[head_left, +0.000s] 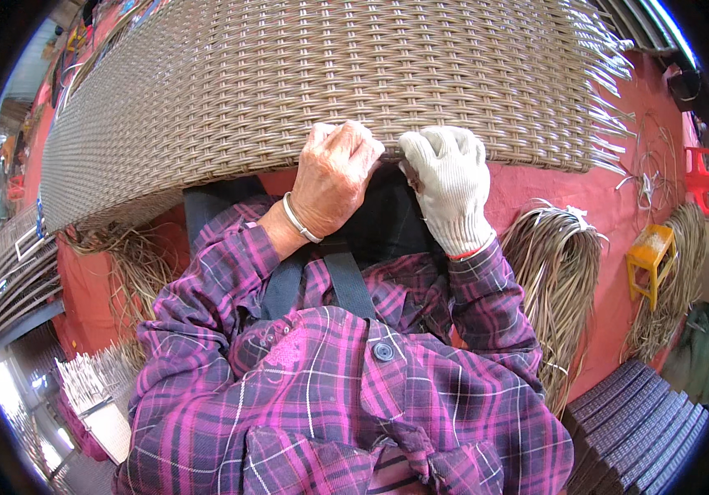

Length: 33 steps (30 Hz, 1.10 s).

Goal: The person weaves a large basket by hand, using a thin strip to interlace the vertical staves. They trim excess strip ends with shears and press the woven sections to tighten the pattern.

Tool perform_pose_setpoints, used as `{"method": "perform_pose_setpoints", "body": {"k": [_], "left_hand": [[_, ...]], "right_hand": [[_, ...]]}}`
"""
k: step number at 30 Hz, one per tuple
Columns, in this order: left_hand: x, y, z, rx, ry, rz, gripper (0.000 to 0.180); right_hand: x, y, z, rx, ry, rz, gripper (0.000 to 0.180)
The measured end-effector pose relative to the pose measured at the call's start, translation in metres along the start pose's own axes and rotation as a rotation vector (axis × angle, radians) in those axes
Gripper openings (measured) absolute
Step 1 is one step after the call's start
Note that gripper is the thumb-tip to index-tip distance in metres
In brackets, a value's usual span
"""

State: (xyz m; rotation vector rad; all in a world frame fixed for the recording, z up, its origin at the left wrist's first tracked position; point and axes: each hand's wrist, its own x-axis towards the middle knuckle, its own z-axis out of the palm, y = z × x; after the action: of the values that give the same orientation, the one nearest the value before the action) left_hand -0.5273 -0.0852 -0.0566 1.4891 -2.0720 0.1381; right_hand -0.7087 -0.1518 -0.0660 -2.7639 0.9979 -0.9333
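Note:
A large panel of grey-brown woven wicker (pixel 330 66) stretches in front of me, its near edge just before my lap. My left hand (pixel 334 177), bare with a light bangle at the wrist, is closed at that edge, thumb and fingers pinched on the weave. Close beside it on the right, my right hand (pixel 449 186) wears a white knitted glove. Its fingers curl over the same edge and grip it. The fingertips of both hands are partly hidden, so any single strand between them cannot be made out.
Loose strand ends (pixel 610 107) stick out along the panel's right side. A bundle of brown strips (pixel 557 256) hangs to my right, near a yellow stool (pixel 650 256) and a red plastic chair (pixel 705 177). Dark woven pieces (pixel 639 429) are stacked lower right. Red sheeting (pixel 528 186) covers the floor.

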Motion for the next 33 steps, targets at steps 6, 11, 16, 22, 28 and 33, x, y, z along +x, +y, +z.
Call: {"method": "perform_pose_setpoints", "body": {"k": [6,11,16,22,28,33], "left_hand": [[0.0,-0.002,0.003,-0.018,-0.019,-0.008,0.022],[-0.002,-0.002,0.007,-0.032,0.013,0.014,0.021],[-0.006,-0.001,0.006,-0.114,0.089,-0.01,0.026],[0.005,0.002,0.016,-0.141,0.053,0.002,0.03],[0.039,0.022,0.045,-0.161,0.053,0.146,0.034],[0.053,0.037,0.054,-0.11,0.038,0.205,0.028]], "right_hand": [[0.002,0.0,0.001,0.036,0.056,-0.027,0.029],[-0.002,-0.001,0.008,0.073,0.148,-0.028,0.025],[-0.009,0.013,0.003,0.132,0.187,-0.079,0.034],[-0.033,0.064,-0.034,0.003,0.25,0.073,0.045],[-0.036,0.085,-0.034,0.043,0.22,-0.005,0.043],[-0.031,0.087,-0.036,0.005,0.218,-0.046,0.028]]}}
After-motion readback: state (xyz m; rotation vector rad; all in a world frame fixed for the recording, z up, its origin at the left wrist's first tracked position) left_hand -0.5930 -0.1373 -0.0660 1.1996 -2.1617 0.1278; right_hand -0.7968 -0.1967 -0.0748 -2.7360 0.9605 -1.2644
